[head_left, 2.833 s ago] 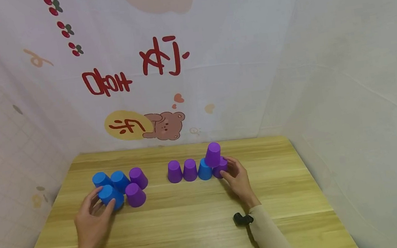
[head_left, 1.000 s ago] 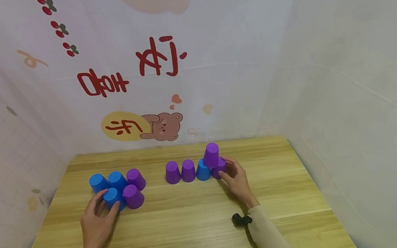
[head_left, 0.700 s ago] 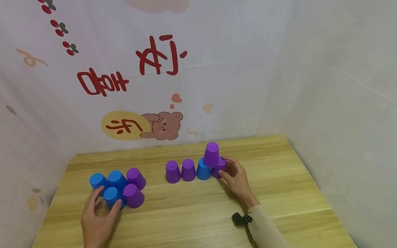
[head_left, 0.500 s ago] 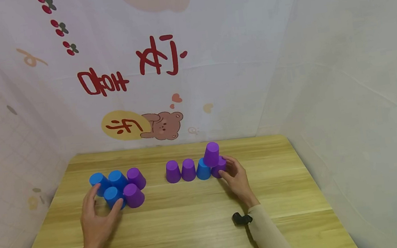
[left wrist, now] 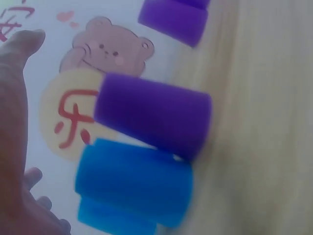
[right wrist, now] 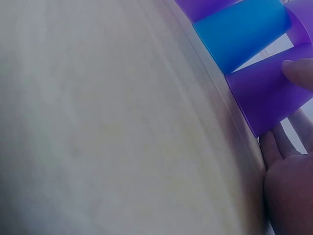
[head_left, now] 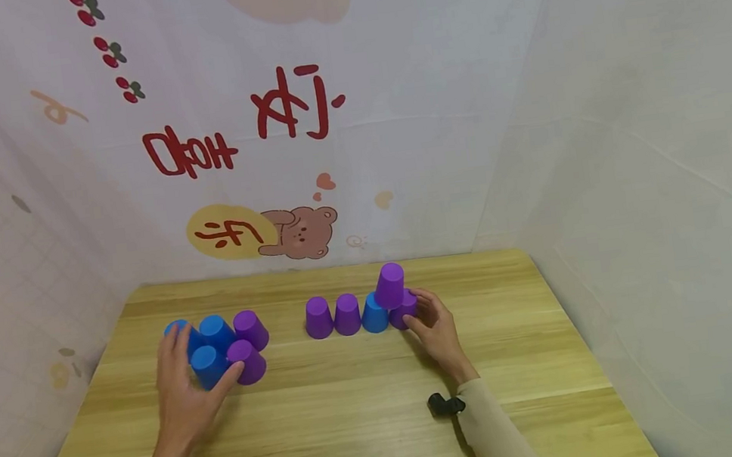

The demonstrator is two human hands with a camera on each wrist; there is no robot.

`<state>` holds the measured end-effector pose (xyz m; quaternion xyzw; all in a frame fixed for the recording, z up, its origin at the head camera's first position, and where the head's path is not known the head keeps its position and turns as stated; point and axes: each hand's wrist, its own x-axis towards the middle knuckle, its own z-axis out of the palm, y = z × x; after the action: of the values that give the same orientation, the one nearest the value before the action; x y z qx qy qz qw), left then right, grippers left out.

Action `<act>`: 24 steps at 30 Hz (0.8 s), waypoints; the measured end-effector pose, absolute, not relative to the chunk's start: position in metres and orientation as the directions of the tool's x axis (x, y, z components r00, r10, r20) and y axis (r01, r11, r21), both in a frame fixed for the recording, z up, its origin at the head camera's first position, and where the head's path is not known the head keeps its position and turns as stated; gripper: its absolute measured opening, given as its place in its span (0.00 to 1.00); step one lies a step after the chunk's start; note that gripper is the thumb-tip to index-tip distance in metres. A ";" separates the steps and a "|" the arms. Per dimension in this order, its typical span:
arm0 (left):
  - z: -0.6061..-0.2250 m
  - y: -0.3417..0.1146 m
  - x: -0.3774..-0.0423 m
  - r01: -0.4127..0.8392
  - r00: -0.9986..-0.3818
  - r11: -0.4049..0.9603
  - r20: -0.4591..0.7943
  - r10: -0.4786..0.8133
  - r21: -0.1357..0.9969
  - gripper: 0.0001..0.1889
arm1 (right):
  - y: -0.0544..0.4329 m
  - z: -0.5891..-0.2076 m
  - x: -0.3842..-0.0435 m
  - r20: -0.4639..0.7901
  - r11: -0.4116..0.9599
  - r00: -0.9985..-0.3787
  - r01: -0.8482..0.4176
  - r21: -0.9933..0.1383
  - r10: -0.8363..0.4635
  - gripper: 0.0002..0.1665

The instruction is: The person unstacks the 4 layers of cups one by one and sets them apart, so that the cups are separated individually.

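A purple end cup stands upside down near the far edge of the wood-grain surface, right of the middle. The person's right hand holds it, the grip curled round its right side with the thumb on the near face. A purple upper cup sits above, resting across this cup and the row's blue cup just beside it. Two more purple cups continue the row leftward, along the far edge.

Toward the far left corner, five upside-down cups stand bunched. The left hand hangs over them, its grip spread and holding nothing: fingers above the back-left blue cup, thumb by the front purple cup. Whether it touches either cannot be told. The front blue cup stands between fingers and thumb; the back-middle blue cup and back-right purple cup complete the bunch.

The step in hand seems to be steadying the row while the left hand settles on a cup. Picking one would call for closing fingers and thumb on a single cup; the tightly packed neighbours stand in the way. Beyond the far edge hangs a white cloth with a printed bear.
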<state>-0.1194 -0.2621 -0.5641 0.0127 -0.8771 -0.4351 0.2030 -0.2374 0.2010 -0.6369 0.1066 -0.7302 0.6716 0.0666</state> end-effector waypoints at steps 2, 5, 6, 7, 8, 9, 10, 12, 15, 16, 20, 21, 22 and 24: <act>-0.558 -0.259 -0.122 0.170 -0.919 0.619 0.350 -0.181 0.767 0.60 | 0.201 -0.637 -0.237 0.241 0.072 -0.968 -0.246 -0.967 -0.069 0.35; -0.549 -0.253 -0.127 0.188 -0.923 0.611 0.351 -0.158 0.769 0.60 | 0.201 -0.637 -0.236 0.240 0.069 -0.968 -0.245 -0.967 -0.072 0.35; -0.547 -0.251 -0.129 0.199 -0.923 0.610 0.357 -0.147 0.767 0.60 | 0.201 -0.637 -0.236 0.239 0.069 -0.968 -0.244 -0.967 -0.074 0.34; -0.545 -0.248 -0.131 0.214 -0.921 0.606 0.364 -0.135 0.766 0.60 | 0.201 -0.637 -0.235 0.238 0.070 -0.968 -0.243 -0.968 -0.074 0.34; -0.543 -0.246 -0.133 0.231 -0.919 0.602 0.374 -0.122 0.764 0.60 | 0.201 -0.638 -0.235 0.237 0.072 -0.969 -0.242 -0.968 -0.074 0.34; -0.542 -0.243 -0.135 0.248 -0.918 0.595 0.382 -0.108 0.764 0.60 | 0.201 -0.638 -0.235 0.236 0.073 -0.969 -0.241 -0.968 -0.073 0.34; -0.541 -0.240 -0.137 0.269 -0.914 0.592 0.396 -0.094 0.760 0.60 | 0.201 -0.638 -0.235 0.236 0.071 -0.969 -0.242 -0.968 -0.072 0.34; -0.539 -0.234 -0.142 0.302 -0.908 0.580 0.413 -0.067 0.757 0.59 | 0.200 -0.639 -0.234 0.234 0.070 -0.970 -0.238 -0.969 -0.070 0.35; -0.537 -0.226 -0.149 0.320 -0.910 0.566 0.413 -0.039 0.760 0.58 | 0.200 -0.639 -0.233 0.232 0.066 -0.970 -0.237 -0.969 -0.069 0.35; -0.536 -0.222 -0.151 0.327 -0.910 0.564 0.414 -0.029 0.758 0.57 | 0.200 -0.639 -0.232 0.233 0.066 -0.970 -0.237 -0.969 -0.069 0.35; -0.535 -0.209 -0.160 0.351 -0.911 0.552 0.411 0.016 0.756 0.56 | 0.199 -0.638 -0.231 0.236 0.069 -0.969 -0.240 -0.968 -0.069 0.35; -0.534 -0.205 -0.162 0.358 -0.911 0.548 0.412 0.028 0.756 0.55 | 0.199 -0.638 -0.231 0.237 0.071 -0.969 -0.241 -0.968 -0.068 0.36; -0.534 -0.201 -0.164 0.364 -0.911 0.549 0.411 0.041 0.752 0.55 | 0.198 -0.638 -0.230 0.238 0.072 -0.969 -0.242 -0.968 -0.067 0.36; -0.534 -0.194 -0.169 0.371 -0.912 0.552 0.406 0.063 0.747 0.54 | 0.198 -0.638 -0.230 0.240 0.074 -0.969 -0.244 -0.967 -0.064 0.36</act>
<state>-0.1685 -0.1938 -0.5336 -0.1254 -0.8646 -0.4564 0.1689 -0.2297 0.1977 -0.6383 0.1057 -0.7296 0.6723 0.0669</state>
